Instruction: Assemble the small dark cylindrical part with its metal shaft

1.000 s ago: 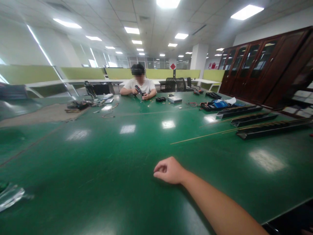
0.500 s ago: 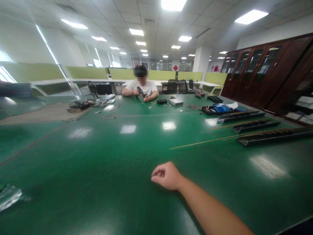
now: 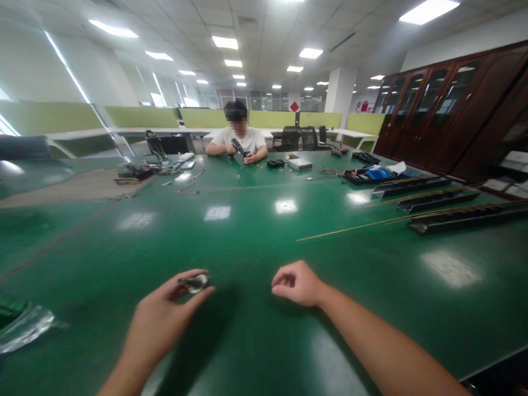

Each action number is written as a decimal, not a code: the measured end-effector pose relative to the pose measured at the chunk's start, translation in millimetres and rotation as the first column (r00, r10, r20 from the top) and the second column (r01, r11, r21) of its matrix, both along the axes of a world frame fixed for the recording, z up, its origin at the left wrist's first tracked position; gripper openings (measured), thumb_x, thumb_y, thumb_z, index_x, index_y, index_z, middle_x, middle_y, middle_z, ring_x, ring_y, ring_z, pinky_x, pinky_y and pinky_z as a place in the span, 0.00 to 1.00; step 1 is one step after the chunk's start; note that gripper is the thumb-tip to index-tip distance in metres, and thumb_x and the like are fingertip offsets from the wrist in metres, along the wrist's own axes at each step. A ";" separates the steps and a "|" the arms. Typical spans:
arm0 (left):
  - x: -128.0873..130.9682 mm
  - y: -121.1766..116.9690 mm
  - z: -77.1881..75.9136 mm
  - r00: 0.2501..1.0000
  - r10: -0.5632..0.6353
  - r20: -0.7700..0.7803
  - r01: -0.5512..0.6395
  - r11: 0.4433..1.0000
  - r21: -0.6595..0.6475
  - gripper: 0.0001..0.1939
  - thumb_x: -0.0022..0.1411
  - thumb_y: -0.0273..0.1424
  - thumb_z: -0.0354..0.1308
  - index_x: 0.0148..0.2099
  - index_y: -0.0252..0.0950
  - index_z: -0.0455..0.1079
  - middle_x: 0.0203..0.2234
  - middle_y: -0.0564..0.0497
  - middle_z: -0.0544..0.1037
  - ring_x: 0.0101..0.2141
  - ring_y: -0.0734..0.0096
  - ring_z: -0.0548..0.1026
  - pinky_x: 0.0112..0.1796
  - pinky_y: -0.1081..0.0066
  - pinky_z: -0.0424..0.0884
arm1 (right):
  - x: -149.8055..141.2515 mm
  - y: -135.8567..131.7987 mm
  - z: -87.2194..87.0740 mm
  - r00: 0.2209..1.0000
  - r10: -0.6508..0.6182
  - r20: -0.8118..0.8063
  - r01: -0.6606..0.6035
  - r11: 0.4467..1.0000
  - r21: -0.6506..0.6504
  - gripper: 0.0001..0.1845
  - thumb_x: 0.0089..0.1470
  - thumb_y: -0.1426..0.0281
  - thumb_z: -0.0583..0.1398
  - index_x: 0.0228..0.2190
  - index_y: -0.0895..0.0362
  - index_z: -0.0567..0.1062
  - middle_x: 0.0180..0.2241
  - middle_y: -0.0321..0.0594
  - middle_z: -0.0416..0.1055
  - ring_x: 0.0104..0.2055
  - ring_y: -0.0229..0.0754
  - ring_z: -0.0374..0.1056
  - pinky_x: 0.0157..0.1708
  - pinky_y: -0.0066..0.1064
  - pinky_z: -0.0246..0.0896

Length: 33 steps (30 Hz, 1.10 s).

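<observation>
My left hand (image 3: 163, 316) is raised over the green table (image 3: 247, 242), its fingers pinched round a small round metal part (image 3: 196, 283). About a hand's width to the right, my right hand (image 3: 299, 283) rests on the table in a loose fist, and nothing shows in it. Neither hand touches the other.
A person in a white shirt (image 3: 241, 140) sits at the far edge holding a dark tool. Long black trays (image 3: 429, 201) and thin brass rods (image 3: 371, 223) lie at the right. A clear plastic bag (image 3: 25, 330) lies at the left edge. Tools and cables (image 3: 140, 171) clutter the far left.
My left hand has come into view from below with the small metal part. My right hand has stayed in about the same spot, still curled.
</observation>
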<state>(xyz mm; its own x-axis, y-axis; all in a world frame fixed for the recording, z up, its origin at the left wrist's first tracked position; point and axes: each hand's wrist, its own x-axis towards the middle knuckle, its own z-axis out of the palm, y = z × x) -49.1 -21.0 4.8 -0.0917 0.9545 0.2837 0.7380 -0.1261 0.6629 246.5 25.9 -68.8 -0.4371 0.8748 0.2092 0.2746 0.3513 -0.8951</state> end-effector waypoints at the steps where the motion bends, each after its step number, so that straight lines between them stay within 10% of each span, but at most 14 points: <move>1: 17.2 8.4 -5.4 0.992 -0.101 0.075 0.105 0.993 -0.054 0.24 0.51 0.49 0.66 0.45 0.38 0.75 0.36 0.49 0.81 0.36 0.61 0.79 0.40 0.65 0.77 | 1.7 -0.4 0.5 1.000 0.017 -0.003 -0.017 1.000 0.019 0.11 0.47 0.64 0.66 0.25 0.60 0.77 0.20 0.34 0.69 0.21 0.33 0.60 0.23 0.24 0.54; 7: 93.4 36.2 -41.5 0.899 -0.389 0.202 0.388 0.921 0.042 0.13 0.52 0.35 0.66 0.41 0.38 0.74 0.37 0.49 0.79 0.38 0.65 0.77 0.41 0.67 0.74 | 8.0 -3.7 6.8 0.999 0.050 -0.016 -0.048 0.995 0.089 0.17 0.48 0.62 0.66 0.20 0.58 0.68 0.18 0.30 0.62 0.21 0.32 0.55 0.22 0.24 0.49; 33: 91.1 25.8 -53.8 0.801 -0.589 0.109 0.550 0.796 0.254 0.09 0.60 0.27 0.64 0.43 0.41 0.73 0.39 0.52 0.75 0.41 0.72 0.73 0.42 0.74 0.70 | 0.7 -13.5 6.7 0.986 0.139 -0.090 -0.144 0.988 -0.057 0.14 0.45 0.65 0.70 0.30 0.58 0.73 0.24 0.35 0.70 0.24 0.35 0.65 0.26 0.25 0.61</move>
